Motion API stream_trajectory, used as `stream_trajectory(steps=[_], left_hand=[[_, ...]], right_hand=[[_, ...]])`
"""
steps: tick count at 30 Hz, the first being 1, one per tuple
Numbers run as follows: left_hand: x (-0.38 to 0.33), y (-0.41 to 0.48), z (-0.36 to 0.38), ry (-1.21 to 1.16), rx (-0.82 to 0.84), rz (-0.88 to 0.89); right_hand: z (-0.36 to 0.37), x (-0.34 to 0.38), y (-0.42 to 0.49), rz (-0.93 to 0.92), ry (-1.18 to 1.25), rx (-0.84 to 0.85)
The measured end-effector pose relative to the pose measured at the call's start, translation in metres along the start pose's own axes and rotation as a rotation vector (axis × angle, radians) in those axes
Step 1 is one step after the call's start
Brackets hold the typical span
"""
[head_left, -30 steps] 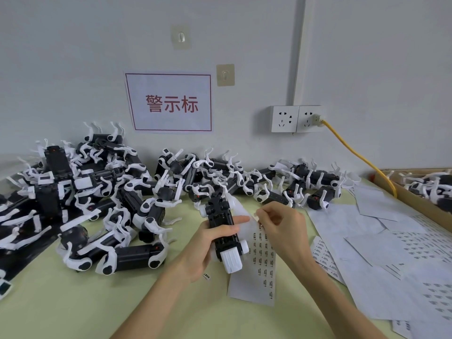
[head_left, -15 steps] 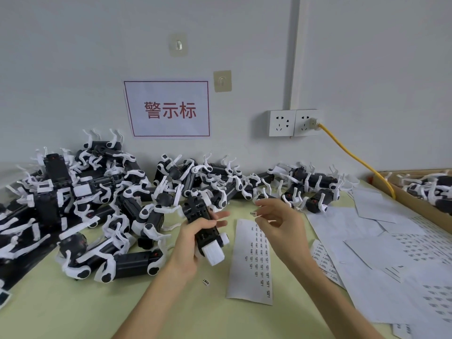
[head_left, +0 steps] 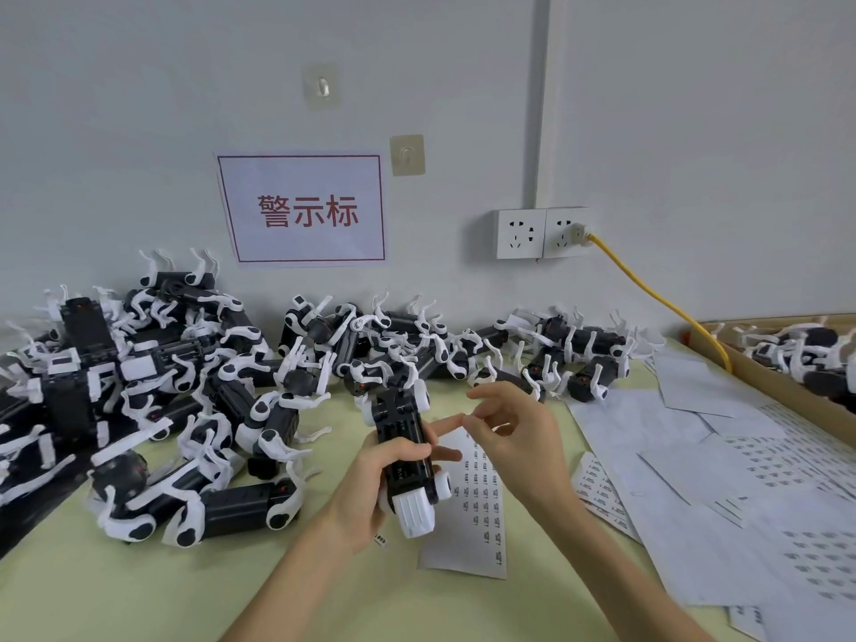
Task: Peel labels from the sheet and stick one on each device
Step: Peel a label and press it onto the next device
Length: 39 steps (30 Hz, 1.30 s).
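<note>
I see the left hand point(head_left: 366, 493) gripping one device point(head_left: 405, 449) above the table point(head_left: 139, 590), with the fingers curled round its black body. The long axis of the device runs away from me, leaning a little to the left at the far end. The white ribbed end points toward me and downward, and the other end points to the wall. The right hand point(head_left: 523, 437) is just beside the device. Its thumb and forefinger are close together and the other fingers are loosely spread. I cannot tell if they pinch a label. The label sheet point(head_left: 468, 516) lies flat below the hands.
</note>
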<state>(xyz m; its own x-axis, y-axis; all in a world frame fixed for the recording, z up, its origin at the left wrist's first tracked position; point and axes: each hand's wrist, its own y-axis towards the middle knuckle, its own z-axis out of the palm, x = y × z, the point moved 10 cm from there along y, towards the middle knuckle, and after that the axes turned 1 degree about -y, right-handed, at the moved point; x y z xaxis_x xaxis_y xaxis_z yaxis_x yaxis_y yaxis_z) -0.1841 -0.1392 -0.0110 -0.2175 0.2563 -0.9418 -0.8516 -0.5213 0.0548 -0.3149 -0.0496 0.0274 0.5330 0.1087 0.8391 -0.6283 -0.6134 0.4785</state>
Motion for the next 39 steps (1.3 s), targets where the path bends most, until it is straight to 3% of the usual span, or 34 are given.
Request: stream_trajectory(steps=[5,9,12,19,27,33,39], left_hand=[[-0.002,0.000,-0.004,-0.075,-0.011,0.018],[-0.004,-0.001,-0.001,-0.079,0.019,0.032],[0.001,-0.001,0.000,-0.026,0.021,0.015],[0.000,-0.002,0.007,0.122,0.040,0.083],[-0.004,-0.003,0.007,0.190,0.020,0.094],[-0.007,-0.003,0.002,0.155,-0.021,0.112],[-0.001,0.000,-0.017,-0.060,-0.186,0.017]], right_hand=[[0.000,-0.014,0.002,0.165,0.025,0.038],[0.026,-0.032,-0.010,0.433,0.428,0.212],[0.034,-0.041,-0.018,0.568,0.669,0.200],[0.051,-0.050,-0.029,0.773,0.897,0.248],[0.043,-0.049,-0.022,0.671,0.822,0.209],[0.009,-0.025,-0.006,0.278,0.309,0.010],[0.011,-0.009,-0.007,0.153,0.262,0.019]])
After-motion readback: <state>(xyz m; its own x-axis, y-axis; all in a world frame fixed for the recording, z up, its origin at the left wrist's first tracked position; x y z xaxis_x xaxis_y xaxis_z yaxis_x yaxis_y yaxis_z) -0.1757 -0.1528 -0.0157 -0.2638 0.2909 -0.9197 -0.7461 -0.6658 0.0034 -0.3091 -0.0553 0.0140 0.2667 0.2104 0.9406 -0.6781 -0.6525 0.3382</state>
